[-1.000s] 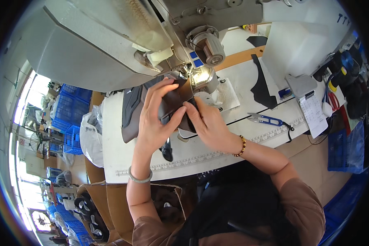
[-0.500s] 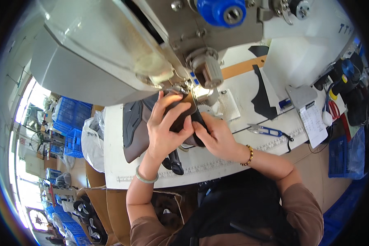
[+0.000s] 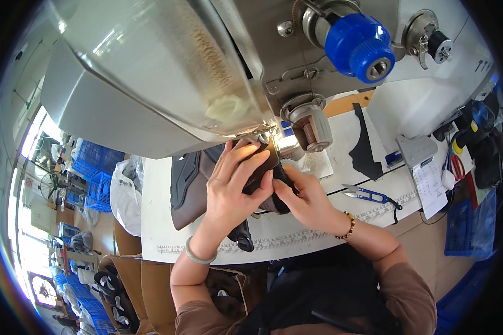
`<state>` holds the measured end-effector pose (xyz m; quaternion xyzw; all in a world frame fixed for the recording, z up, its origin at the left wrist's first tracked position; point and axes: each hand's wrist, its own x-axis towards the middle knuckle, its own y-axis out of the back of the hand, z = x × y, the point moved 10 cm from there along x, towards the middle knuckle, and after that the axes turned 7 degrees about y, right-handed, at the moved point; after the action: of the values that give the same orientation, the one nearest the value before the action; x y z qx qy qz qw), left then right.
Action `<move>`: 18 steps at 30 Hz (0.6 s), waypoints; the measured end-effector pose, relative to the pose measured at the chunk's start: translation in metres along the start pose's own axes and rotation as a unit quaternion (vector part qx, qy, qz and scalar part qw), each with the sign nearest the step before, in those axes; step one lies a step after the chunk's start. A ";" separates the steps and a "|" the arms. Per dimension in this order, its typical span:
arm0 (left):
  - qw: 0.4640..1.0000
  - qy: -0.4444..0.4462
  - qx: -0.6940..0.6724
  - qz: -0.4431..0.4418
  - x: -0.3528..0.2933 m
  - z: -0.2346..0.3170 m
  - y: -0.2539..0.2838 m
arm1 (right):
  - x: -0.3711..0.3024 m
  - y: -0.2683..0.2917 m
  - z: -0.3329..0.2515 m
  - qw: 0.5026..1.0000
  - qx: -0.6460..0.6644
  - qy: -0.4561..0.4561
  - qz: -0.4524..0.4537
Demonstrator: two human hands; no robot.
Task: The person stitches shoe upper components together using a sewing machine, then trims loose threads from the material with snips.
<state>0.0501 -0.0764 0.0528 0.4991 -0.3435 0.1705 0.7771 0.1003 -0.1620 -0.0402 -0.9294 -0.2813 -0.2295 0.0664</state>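
Observation:
A dark brown and black leather-like piece (image 3: 193, 206) with raised black panels lies under the needle area of a sewing machine (image 3: 145, 61); its exact kind is unclear. My left hand (image 3: 232, 190) holds it from above, fingertips pressed on it close to the lit needle area. Just to the right, my right hand (image 3: 314, 202) pinches its black edge between thumb and fingers. Both thumbs are close to each other. The machine head and my fingers hide the stitching spot. A black strap-like end (image 3: 241, 237) sticks out below my left hand.
Blue-handled thread snips (image 3: 369, 194) and a cut black piece (image 3: 366, 145) lie right on the white table (image 3: 296, 240), which has a printed ruler. Further right are a clipboard (image 3: 422, 162) and red-handled scissors (image 3: 458, 166). A white plastic bag (image 3: 127, 195) and blue crates (image 3: 95, 164) are left.
The view has shifted, so the machine head looks larger and lower. Both hands keep the same hold on the piece, close to the needle area.

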 end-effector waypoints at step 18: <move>0.998 0.004 0.010 0.055 -0.007 0.009 0.002 | -0.007 -0.006 -0.006 0.996 0.042 -0.023 -0.072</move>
<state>0.0407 -0.0830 0.0509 0.4863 -0.3659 0.2185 0.7628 0.0894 -0.1626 -0.0383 -0.9080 -0.3585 -0.2006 0.0822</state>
